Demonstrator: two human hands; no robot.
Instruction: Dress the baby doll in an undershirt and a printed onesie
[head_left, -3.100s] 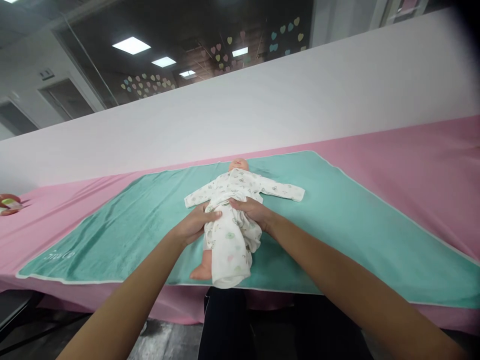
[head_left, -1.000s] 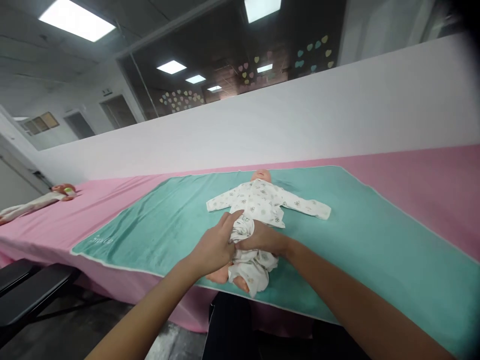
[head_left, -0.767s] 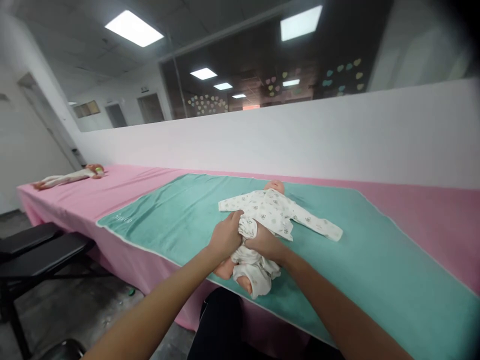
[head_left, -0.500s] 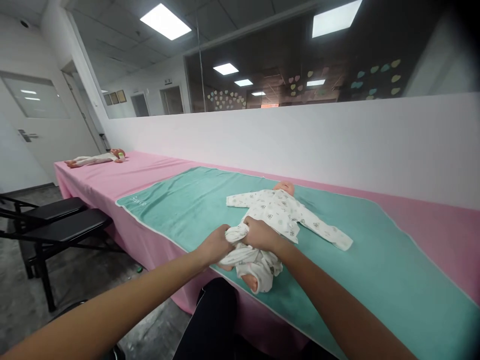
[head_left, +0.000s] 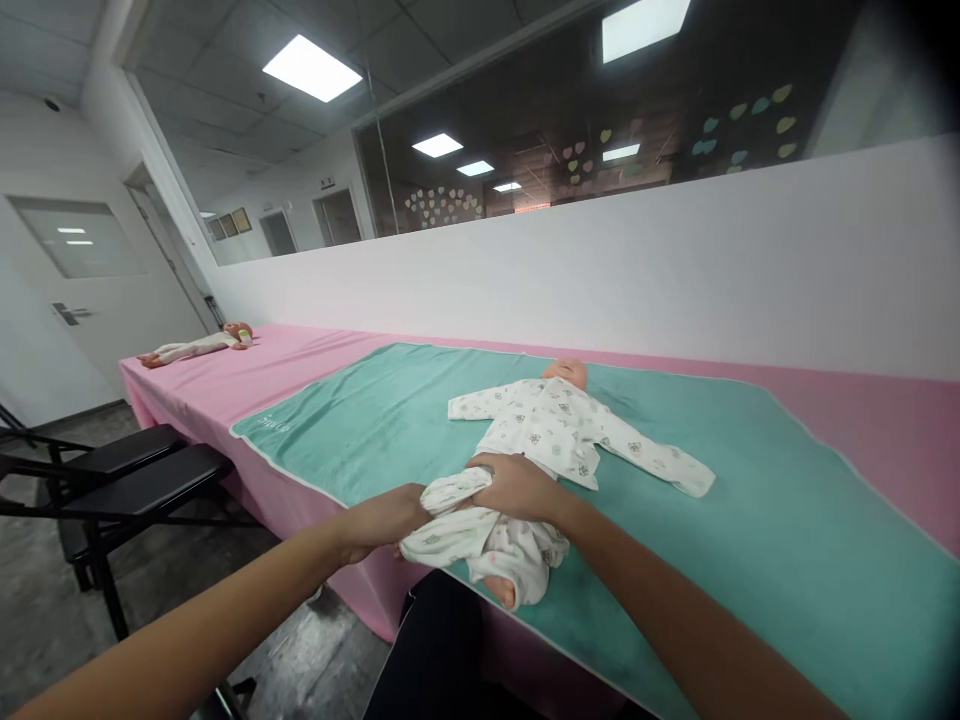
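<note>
A baby doll (head_left: 564,374) in a white printed top (head_left: 553,432) lies on its back on a teal towel (head_left: 750,500). White printed trousers (head_left: 480,545) are bunched around its legs near the table's front edge; one bare foot sticks out. My left hand (head_left: 386,518) is closed on the left trouser leg, which is stretched out to the left. My right hand (head_left: 516,487) is closed on the trousers' waist at the doll's hip.
The towel covers a long table with a pink cloth (head_left: 300,365), backed by a white partition (head_left: 600,270). A second dressed doll (head_left: 196,346) lies at the table's far left end. Black chairs (head_left: 127,475) stand on the floor at left.
My left hand has pulled the trouser leg outward to the left, away from the doll. My right hand has stayed at the doll's hip. The view has swung left.
</note>
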